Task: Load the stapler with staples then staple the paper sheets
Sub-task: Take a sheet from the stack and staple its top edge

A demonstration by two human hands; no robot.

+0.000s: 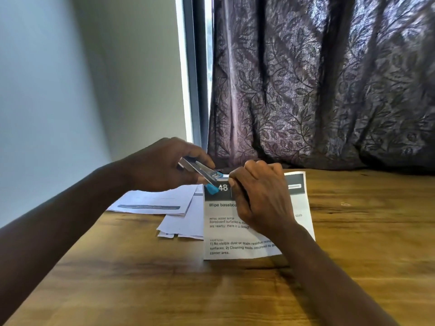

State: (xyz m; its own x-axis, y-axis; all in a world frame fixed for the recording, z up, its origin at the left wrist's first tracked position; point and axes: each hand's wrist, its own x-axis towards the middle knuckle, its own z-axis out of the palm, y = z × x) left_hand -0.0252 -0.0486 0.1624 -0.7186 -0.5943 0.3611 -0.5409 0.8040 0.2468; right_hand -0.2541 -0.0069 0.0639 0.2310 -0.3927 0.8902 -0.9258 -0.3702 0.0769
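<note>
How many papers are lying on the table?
3 that I can tell apart: the printed sheet under the right hand, a folded sheet to its left, and another between them. More may be stacked underneath.

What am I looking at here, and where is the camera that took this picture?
No machine is involved: a person is working with two bare hands, and the single picture comes from a wide-angle camera worn on the head, looking forward and down. The left hand holds a small silver metal stapler with a blue plastic tip above the brown wooden table. The right hand is closed at the stapler's tip; whether it holds staples cannot be seen. Under it lies a white printed sheet with a dark header band, and more white sheets lie to its left. Behind hangs a dark purple leaf-patterned curtain.
</note>
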